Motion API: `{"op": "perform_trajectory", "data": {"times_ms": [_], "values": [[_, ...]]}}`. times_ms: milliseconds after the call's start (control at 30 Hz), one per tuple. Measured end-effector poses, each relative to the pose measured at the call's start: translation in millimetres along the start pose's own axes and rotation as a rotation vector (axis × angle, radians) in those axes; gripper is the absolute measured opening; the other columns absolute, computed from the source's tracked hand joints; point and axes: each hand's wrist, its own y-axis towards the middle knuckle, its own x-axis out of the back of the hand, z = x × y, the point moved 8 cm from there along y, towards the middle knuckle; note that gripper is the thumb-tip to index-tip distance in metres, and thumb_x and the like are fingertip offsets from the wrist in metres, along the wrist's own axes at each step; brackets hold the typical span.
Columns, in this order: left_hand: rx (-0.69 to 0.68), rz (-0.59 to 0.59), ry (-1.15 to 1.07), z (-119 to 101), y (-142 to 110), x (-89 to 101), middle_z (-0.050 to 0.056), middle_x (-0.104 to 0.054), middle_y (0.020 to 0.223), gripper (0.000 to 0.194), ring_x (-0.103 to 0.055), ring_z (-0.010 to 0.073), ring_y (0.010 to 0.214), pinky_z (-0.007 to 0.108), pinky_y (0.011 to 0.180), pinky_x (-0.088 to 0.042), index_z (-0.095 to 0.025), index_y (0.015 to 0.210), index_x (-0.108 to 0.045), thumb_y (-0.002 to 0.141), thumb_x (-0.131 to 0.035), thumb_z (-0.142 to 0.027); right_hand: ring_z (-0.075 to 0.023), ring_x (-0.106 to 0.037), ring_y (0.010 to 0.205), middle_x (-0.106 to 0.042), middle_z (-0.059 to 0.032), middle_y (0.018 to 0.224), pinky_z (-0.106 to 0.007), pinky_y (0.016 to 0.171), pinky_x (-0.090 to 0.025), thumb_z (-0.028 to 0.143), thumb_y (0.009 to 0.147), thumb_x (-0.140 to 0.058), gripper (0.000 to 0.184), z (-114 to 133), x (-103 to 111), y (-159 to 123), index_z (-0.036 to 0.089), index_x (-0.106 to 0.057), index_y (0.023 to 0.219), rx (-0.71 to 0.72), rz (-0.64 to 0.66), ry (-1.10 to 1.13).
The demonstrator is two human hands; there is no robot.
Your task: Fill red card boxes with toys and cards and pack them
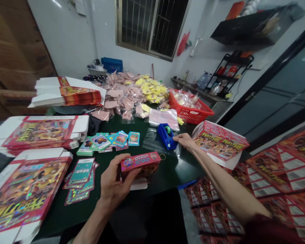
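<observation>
My left hand [114,184] grips a small red printed box [140,166] from its left side, holding it just above the dark green table [167,176]. My right hand [184,140] reaches forward with fingers pinched at the right end of a blue tape dispenser [167,136], which stands on clear plastic bags [152,142]. Small colourful card packs [112,140] lie in a row beyond the box, and teal card packs [81,176] lie to its left.
Stacks of flat red box blanks [40,132] fill the left side, with more stacks [220,140] at the right. A red basket [190,108] and heaps of pink and yellow bagged items [134,91] sit at the back. Rows of red boxes [269,183] cover the lower right.
</observation>
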Motion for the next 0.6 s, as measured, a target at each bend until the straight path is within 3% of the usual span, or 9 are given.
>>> {"op": "perform_trajectory", "data": {"times_ms": [133, 300, 600], "values": [[-0.006, 0.004, 0.004, 1.9, 3.0, -0.4, 0.001, -0.065, 0.089, 0.034, -0.063, 0.0126, 0.069, 0.022, 0.061, -0.051, -0.020, 0.105, -0.053, 0.076, -0.067, -0.027, -0.0182, -0.060, 0.092, -0.059, -0.0064, 0.110, -0.037, 0.078, -0.052, 0.032, 0.088, -0.055, 0.028, -4.3, -9.0, 4.0, 0.014, -0.056, 0.111, -0.200, 0.068, 0.033], [0.008, 0.001, -0.023, 5.0, 2.7, -0.8, 0.001, -0.065, 0.089, 0.033, -0.063, 0.0122, 0.068, 0.021, 0.061, -0.050, -0.019, 0.104, -0.053, 0.076, -0.068, -0.027, -0.0197, -0.059, 0.098, -0.057, -0.0081, 0.116, -0.040, 0.082, -0.051, 0.032, 0.089, -0.054, 0.032, -9.2, -13.8, 4.3, 0.016, -0.053, 0.116, -0.336, 0.027, 0.185], [0.025, 0.000, -0.032, 4.7, 0.3, -1.2, 0.000, -0.064, 0.087, 0.033, -0.062, 0.0119, 0.069, 0.021, 0.063, -0.051, -0.020, 0.104, -0.054, 0.075, -0.069, -0.027, -0.0188, -0.059, 0.096, -0.057, -0.0077, 0.114, -0.039, 0.080, -0.052, 0.031, 0.089, -0.054, 0.031, -35.6, -23.9, -30.3, 0.015, -0.054, 0.115, -0.142, -0.149, 0.415]]}}
